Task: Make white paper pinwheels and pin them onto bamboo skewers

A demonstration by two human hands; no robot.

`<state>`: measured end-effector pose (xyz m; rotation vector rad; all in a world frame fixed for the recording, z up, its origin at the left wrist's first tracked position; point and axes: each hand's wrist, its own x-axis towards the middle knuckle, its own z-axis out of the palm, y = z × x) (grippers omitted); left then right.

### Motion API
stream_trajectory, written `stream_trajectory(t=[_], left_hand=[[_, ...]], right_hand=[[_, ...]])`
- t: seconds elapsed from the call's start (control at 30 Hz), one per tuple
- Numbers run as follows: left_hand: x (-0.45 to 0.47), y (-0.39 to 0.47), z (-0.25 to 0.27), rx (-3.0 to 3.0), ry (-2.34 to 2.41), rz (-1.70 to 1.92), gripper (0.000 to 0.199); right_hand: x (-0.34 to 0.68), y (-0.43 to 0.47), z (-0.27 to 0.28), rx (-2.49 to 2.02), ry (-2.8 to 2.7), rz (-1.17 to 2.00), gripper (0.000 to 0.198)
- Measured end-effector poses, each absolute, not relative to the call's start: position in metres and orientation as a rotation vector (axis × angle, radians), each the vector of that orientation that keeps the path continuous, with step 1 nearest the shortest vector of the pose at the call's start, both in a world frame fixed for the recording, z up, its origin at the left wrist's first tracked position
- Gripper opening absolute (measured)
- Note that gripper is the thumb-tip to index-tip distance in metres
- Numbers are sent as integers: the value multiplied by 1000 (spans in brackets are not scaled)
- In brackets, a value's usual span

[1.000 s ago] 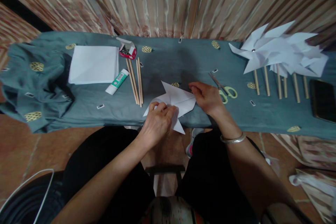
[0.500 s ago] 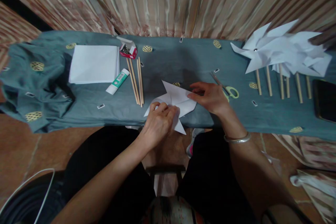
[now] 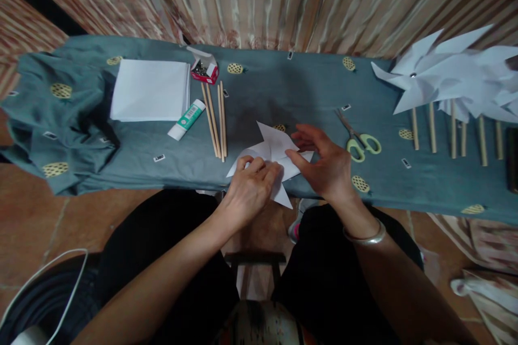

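A white paper pinwheel (image 3: 279, 143) with pointed blades lies at the table's front edge, one blade tip hanging past it. My left hand (image 3: 253, 186) presses the middle of the pinwheel with bent fingers, covering its centre. On the right side my right hand (image 3: 324, 164), wearing a silver bangle, has thumb and fingers apart around a blade. Its thumb touches the paper, and a pointed tip shows between thumb and fingers. Scissors (image 3: 360, 140) with green handles lie just right of that hand. Several wooden sticks (image 3: 214, 124) are to the left of the pinwheel.
Farther left are a glue stick (image 3: 186, 119), a stack of white paper (image 3: 149, 91) and an opened red box of small metal pins (image 3: 204, 69). Finished pinwheels on sticks (image 3: 449, 75) are piled at the right, near a dark object (image 3: 513, 159). A green-grey cloth (image 3: 259, 86) covers the table.
My right thumb and fingers have spread wider, and the right blade now shows a sharp tip. My left hand stays pressed on the pinwheel. The whole view has shifted slightly.
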<state>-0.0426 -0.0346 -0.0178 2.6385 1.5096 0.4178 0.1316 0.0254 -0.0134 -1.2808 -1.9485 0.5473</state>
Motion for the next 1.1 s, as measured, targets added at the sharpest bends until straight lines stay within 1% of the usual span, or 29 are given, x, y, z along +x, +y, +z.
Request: stream_trajectory(t=[0.07, 0.13, 0.23, 0.33, 0.43, 0.8, 1.1], left_hand=[[-43, -35, -18, 2646, 1509, 425, 21], [-43, -35, -18, 2658, 1512, 443, 21], [-43, -35, -19, 2660, 1518, 446, 21], [-43, -36, -21, 2666, 1517, 441, 23], [-43, -37, -21, 2678, 1503, 447, 24], [-43, -41, -19, 2679, 1489, 465, 26], [-44, -43, -20, 2657, 1498, 431, 27]], right_hand=[[131, 23, -13, -1277, -1952, 573, 33], [132, 22, -14, -1266, -1981, 565, 25], [133, 23, -17, -1239, -2043, 483, 16], [133, 26, -21, -1232, -2092, 365, 13], [134, 27, -25, -1198, -2148, 286, 15], [128, 17, -34, -1024, -2449, 191, 23], [127, 18, -36, -1046, -2477, 233, 23]])
